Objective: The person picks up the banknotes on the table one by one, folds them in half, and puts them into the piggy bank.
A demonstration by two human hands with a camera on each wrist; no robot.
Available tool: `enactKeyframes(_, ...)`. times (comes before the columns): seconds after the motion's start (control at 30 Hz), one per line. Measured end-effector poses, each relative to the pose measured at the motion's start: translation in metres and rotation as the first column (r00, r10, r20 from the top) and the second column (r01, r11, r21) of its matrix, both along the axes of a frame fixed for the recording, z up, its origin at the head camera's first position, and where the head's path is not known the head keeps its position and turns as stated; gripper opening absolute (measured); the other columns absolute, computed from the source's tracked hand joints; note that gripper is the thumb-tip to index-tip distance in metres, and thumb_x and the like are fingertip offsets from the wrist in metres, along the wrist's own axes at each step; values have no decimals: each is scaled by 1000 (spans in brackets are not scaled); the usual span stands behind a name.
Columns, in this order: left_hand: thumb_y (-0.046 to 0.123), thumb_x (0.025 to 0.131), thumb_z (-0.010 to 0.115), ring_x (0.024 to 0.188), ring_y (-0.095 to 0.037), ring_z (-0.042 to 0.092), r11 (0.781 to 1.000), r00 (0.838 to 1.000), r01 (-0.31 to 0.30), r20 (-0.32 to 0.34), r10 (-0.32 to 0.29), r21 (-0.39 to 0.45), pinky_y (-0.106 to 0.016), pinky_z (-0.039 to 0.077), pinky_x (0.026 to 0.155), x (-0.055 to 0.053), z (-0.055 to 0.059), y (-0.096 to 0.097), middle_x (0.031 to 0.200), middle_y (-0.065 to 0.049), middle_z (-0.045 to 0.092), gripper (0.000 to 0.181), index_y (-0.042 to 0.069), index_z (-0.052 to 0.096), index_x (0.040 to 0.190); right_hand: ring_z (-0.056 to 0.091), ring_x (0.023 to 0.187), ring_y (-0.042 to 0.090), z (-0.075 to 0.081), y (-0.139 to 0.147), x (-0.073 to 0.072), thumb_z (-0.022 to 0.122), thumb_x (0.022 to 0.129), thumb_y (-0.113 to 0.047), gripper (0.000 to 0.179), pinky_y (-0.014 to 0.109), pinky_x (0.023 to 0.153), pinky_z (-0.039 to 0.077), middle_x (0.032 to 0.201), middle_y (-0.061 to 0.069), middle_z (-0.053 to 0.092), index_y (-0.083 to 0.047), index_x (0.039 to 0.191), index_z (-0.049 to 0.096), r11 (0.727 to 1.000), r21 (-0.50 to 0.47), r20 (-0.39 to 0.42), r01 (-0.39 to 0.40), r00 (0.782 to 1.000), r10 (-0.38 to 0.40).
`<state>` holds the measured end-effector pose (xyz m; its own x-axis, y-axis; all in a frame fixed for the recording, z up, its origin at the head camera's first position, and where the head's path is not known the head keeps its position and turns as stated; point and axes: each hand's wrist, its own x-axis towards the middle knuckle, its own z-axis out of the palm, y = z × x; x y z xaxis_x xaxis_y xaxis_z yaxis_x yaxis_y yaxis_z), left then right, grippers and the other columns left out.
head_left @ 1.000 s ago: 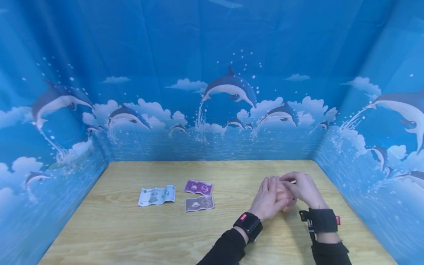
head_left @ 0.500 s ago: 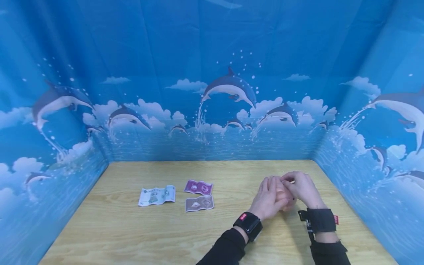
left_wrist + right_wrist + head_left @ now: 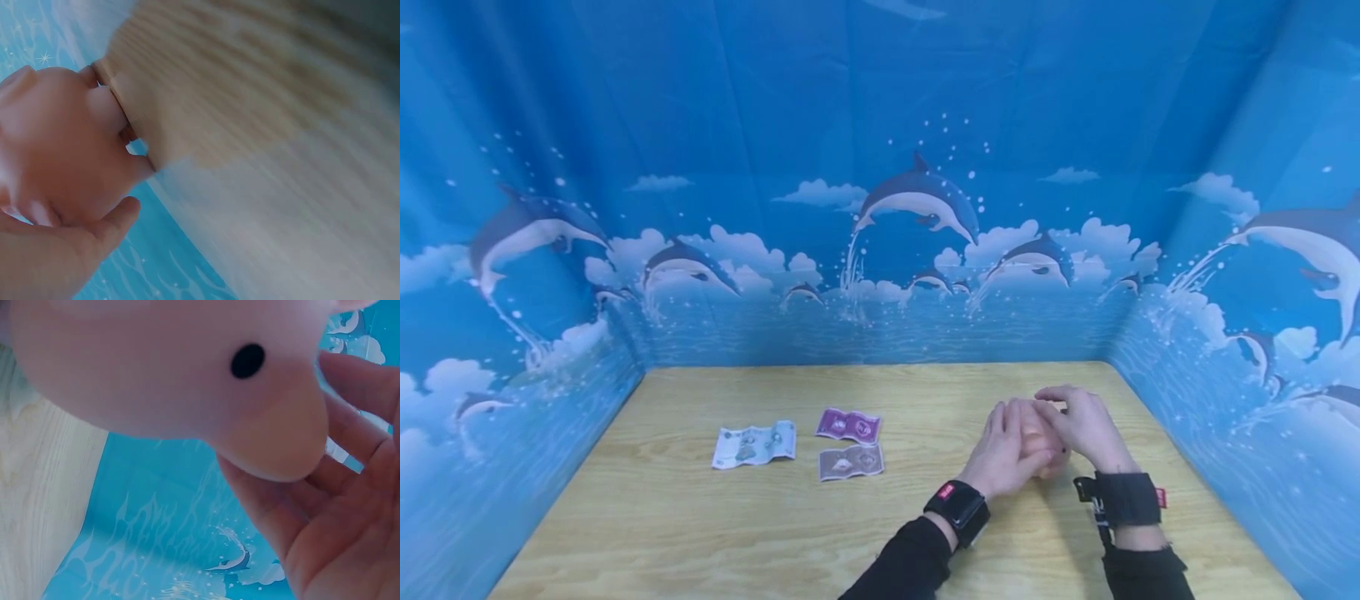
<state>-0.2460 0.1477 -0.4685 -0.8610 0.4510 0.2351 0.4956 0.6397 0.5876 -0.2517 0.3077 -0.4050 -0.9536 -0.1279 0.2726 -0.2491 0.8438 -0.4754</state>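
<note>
Both hands are together at the near right of the wooden table (image 3: pixel 700 517), cupped round a small pink piggy bank (image 3: pixel 1039 442). The left hand (image 3: pixel 1003 450) wraps it from the left side, fingers (image 3: pixel 119 219) curled against the smooth pink body. The right hand (image 3: pixel 1084 427) covers it from the right and top, fingers (image 3: pixel 1051 393) bent over the upper edge. From the right wrist view the piggy bank fills the top of the picture, a black dot eye and a rounded snout showing, with that hand's fingers just beside the snout. Whether the pig rests on the table or is held just above it, I cannot tell.

Off to the left, well apart from the hands, three banknotes lie flat: a green note (image 3: pixel 754 443) farthest left, a purple note (image 3: pixel 848 425) beside it, and a brown note (image 3: pixel 851 461) just nearer than the purple one. A blue dolphin backdrop (image 3: pixel 917 200) walls in the table.
</note>
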Motion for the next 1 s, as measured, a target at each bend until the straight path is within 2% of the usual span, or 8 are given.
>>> enactKeyframes(0.17,65,94,46,149,-32,22,1000,1000,10,26,-9,-4,-42,29,120,0,4,-10,161,-21,20,92,10,10,158,41,130,54,-4,-5,-1,49,103,-21,42,67,106,34,140,35,45,5,135,53,996,50,20,-68,998,67)
enactKeyframes(0.27,66,95,42,149,-32,22,999,1000,21,-7,-22,-33,-43,26,121,0,10,-17,160,-22,21,91,5,13,157,31,136,55,-6,-7,-2,42,106,-25,46,69,110,26,147,37,35,5,140,47,992,86,54,-94,995,89)
enactKeyframes(0.33,65,95,41,149,-31,23,998,999,30,-35,-31,-50,-43,26,121,-1,14,-21,159,-22,23,90,4,14,156,28,137,55,-6,-9,-2,40,106,-27,48,70,111,24,148,37,33,5,141,46,990,102,60,-100,994,95)
enactKeyframes(0.43,59,97,47,145,-29,32,996,992,43,-114,-52,-81,-42,33,118,-3,20,-32,156,-20,32,84,6,19,156,27,138,54,-6,-11,-1,38,107,-30,49,70,111,24,149,37,32,3,143,44,987,119,62,-104,993,97)
enactKeyframes(0.57,52,97,51,143,-30,35,990,986,40,-157,-61,-136,-45,38,115,-5,29,-51,153,-17,38,76,11,25,155,28,138,54,-7,-14,-1,36,107,-32,51,70,110,25,149,36,33,2,144,43,987,124,57,-106,993,100)
enactKeyframes(0.77,53,97,51,144,-32,34,977,988,30,-144,-62,-210,-47,34,117,2,42,-79,154,-15,38,73,14,28,154,30,137,53,-5,-18,1,38,107,-33,50,72,109,25,148,32,39,2,140,50,985,104,72,-137,989,130)
enactKeyframes(1.0,56,97,49,144,-31,34,971,991,43,-111,-71,-235,-48,34,116,14,46,-117,154,-14,39,73,15,30,154,35,134,53,-1,-20,5,42,106,-34,49,71,107,29,144,32,43,0,140,50,988,54,83,-147,986,143)
